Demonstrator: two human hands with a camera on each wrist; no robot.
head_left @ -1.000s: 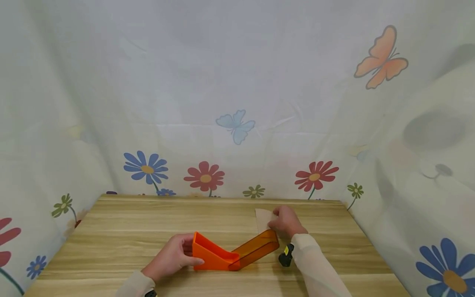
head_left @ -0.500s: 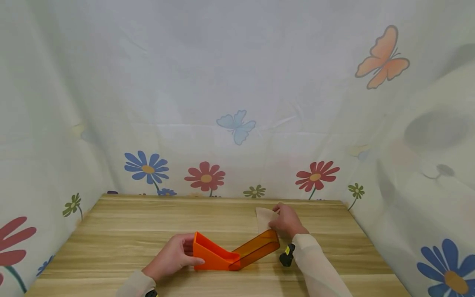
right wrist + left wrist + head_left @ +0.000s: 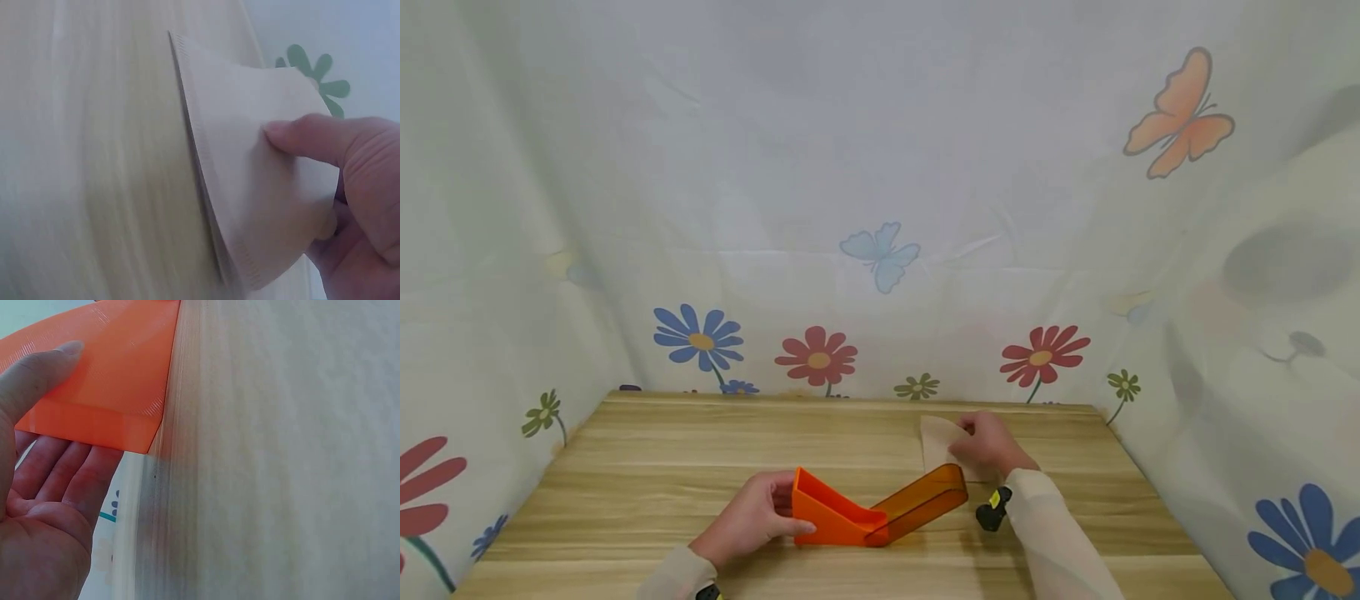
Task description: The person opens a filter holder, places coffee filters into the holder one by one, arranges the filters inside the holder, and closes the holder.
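An orange wedge-shaped holder (image 3: 829,515) stands on the table with its translucent amber lid (image 3: 925,500) swung out to the right. My left hand (image 3: 748,518) grips the holder's tall left end, thumb on the near face; in the left wrist view the thumb lies across the orange wall (image 3: 112,375) and the fingers are behind it. Behind the lid, my right hand (image 3: 992,443) pinches a light brown paper filter (image 3: 936,440). The right wrist view shows the thumb of the hand (image 3: 356,169) on the flat paper (image 3: 250,125), with crimped edges visible.
The wood-grain table (image 3: 715,442) extends around both hands. A pale curtain (image 3: 880,125) with flowers and butterflies hangs behind it and at both sides. A black wrist device (image 3: 992,510) sits at the right sleeve.
My right hand has shifted slightly to the right, away from the amber lid, and more of the paper shows. My left hand keeps its grip on the holder.
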